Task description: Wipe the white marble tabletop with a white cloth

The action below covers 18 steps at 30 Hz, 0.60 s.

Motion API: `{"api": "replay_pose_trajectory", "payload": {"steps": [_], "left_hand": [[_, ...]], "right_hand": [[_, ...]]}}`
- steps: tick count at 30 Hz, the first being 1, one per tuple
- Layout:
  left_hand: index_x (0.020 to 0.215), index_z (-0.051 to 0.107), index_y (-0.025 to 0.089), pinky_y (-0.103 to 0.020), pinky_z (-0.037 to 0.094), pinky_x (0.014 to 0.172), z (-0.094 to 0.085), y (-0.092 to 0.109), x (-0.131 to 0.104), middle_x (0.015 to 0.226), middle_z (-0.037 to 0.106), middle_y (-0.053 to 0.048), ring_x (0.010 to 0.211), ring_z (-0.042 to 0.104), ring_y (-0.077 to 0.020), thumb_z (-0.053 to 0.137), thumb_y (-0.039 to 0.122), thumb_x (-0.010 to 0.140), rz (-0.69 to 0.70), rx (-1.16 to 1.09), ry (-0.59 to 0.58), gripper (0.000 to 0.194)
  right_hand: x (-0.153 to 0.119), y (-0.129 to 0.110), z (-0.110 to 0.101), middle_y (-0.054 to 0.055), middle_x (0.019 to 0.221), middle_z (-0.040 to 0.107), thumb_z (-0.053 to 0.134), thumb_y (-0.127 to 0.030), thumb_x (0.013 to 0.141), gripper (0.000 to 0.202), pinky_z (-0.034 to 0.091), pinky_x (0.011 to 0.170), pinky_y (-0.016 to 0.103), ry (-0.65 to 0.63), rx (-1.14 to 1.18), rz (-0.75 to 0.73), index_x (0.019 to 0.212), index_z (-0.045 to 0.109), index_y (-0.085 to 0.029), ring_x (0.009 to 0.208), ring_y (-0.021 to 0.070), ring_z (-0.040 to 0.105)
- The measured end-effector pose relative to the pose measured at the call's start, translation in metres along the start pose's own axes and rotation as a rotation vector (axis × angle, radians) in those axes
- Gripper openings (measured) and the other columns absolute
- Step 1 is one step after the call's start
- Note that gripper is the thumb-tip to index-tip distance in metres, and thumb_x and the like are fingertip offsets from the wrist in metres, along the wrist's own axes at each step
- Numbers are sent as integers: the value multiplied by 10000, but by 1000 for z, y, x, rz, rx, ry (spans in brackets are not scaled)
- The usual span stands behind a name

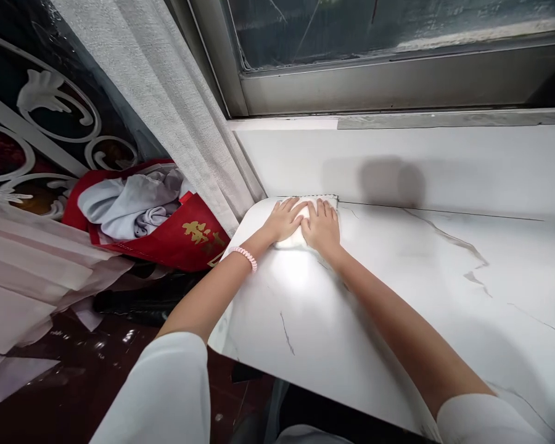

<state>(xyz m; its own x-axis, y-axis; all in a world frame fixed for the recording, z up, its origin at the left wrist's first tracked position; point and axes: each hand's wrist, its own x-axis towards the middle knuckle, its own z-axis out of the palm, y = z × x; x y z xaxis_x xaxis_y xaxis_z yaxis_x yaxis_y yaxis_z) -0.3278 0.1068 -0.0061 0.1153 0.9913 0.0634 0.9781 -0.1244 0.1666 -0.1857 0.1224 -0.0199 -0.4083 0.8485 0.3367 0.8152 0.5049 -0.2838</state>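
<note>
2 palms down: my left hand (285, 220) and right hand (321, 227) lie flat, fingers unclenched, directly atop white folded cloth (294, 240), far-left corner of white marble-veined tabletop (263, 320); neither nearer, cloth's long axis hidden.

On the left side, red bag (166, 240) with gold lettering (197, 232), containing crumpled pale cloth (129, 203); next to it, light-grey curtain (166, 92); higher, metal-framed window (398, 55).

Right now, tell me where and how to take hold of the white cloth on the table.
Probably by the near edge of the white cloth, coming in low from the person's side: that edge shows uncovered, while the left hand and right hand lie spread over the cloth.
</note>
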Motion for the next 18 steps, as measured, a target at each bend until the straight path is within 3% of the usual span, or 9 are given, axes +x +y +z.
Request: {"api": "replay_pose_trajectory", "payload": {"steps": [5,9,14,18], "left_hand": [[1482,331,224,-485,184,1177,-6,-36,-1,1563,311,-95,1447,243,-232,261,361,995,-21,24,-1,510],[1483,327,240,-501,173,1174,-11,-53,-16,1569,301,-79,1447,241,-225,271,356,985,-88,9,0,514],[1473,338,274,-502,124,1182,-20,-57,-50,1569,309,-45,1450,233,-217,315,334,956,-203,-75,-45,521],[1461,349,278,-510,128,1178,-27,-47,-79,1558,327,-46,1451,235,-211,325,307,936,-256,-120,-90,526]], "right_hand": [[21,-24,13,202,1494,415,367,-259,933,528,232,1117,469,-28,11,-31,1418,460,-75,1385,321,342],[20,-44,15,200,1512,389,365,-267,939,537,215,1125,472,-63,49,-76,1437,437,-79,1399,318,320],[-7,-67,12,209,1533,349,367,-274,934,558,203,1123,509,-99,122,-121,1452,413,-73,1409,341,296],[-35,-80,6,224,1540,324,360,-267,930,568,196,1125,518,-112,158,-140,1457,402,-58,1418,349,281]]}}
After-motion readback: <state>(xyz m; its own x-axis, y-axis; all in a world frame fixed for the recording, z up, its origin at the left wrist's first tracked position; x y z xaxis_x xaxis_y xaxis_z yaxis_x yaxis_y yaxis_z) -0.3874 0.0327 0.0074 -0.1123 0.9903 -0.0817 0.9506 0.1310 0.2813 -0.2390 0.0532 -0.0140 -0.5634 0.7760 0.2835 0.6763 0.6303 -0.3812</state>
